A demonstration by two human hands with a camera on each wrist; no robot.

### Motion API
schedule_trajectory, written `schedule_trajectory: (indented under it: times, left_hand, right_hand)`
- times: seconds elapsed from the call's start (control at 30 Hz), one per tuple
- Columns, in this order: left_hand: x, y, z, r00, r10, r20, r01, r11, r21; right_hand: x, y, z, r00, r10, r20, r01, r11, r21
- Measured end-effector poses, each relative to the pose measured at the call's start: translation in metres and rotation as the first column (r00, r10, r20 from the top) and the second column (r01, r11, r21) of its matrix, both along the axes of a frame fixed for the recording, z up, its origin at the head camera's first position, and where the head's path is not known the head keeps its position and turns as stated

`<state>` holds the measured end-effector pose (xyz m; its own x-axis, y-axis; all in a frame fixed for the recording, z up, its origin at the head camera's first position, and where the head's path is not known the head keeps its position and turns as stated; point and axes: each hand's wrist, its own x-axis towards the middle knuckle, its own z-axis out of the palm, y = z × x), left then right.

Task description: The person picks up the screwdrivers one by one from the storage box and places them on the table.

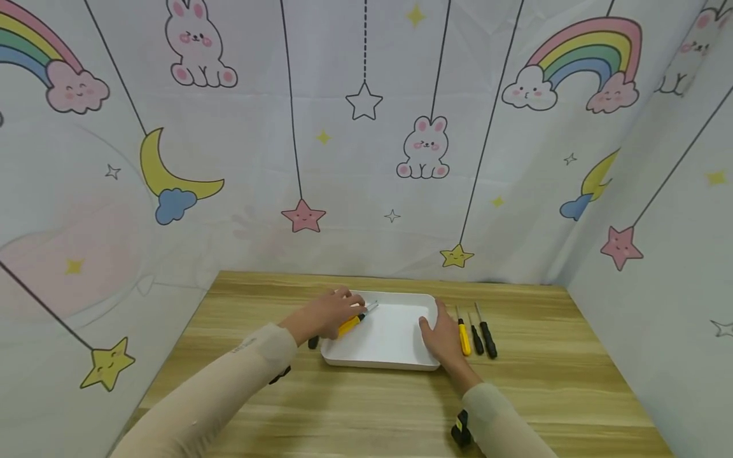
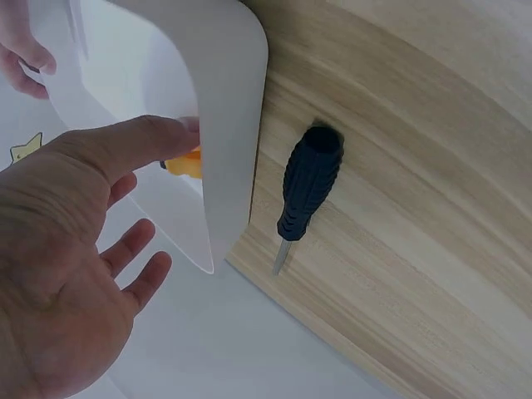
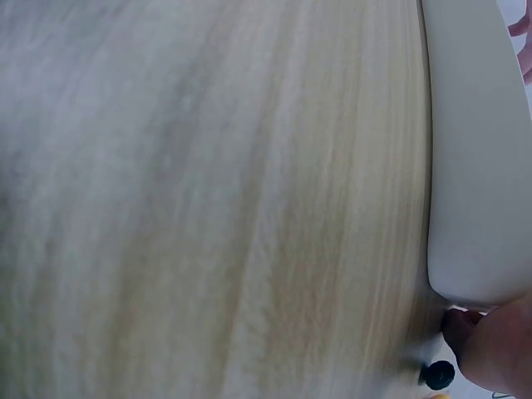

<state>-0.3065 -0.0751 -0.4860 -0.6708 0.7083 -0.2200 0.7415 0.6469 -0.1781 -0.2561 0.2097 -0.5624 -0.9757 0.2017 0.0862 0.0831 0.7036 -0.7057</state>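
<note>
A white rectangular tray sits on the table, with a yellow-handled screwdriver in its left part, tip pointing to the back right. Over that side reaches my left hand, its fingers spread above the handle. In the left wrist view the thumb lies right at the tray's inner wall, beside the yellow handle, most of which is hidden. My right hand grips the tray's right edge, thumb inside and fingers outside.
Left of the tray lies a black-handled screwdriver. To its right are a yellow-handled screwdriver, a small black screwdriver and a longer black one. A printed curtain hangs behind the wooden table.
</note>
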Motion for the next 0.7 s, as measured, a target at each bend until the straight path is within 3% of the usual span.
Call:
schedule_trajectory:
  times: [0.33,0.7]
  left_hand:
    - [0.0036,0.0070,-0.0054,0.997,-0.040,-0.062,0.036,0.998,-0.059]
    - [0.0072,0.0069,-0.0055,0.994,-0.077,-0.076,0.075,0.997,-0.027]
  right_hand:
    - [0.0012,-0.0007,-0.0001,1.000,-0.008,0.010,0.009,1.000,-0.008]
    - [0.0021,-0.0015,0.0011,1.000,-0.014,0.007,0.014,1.000,-0.011]
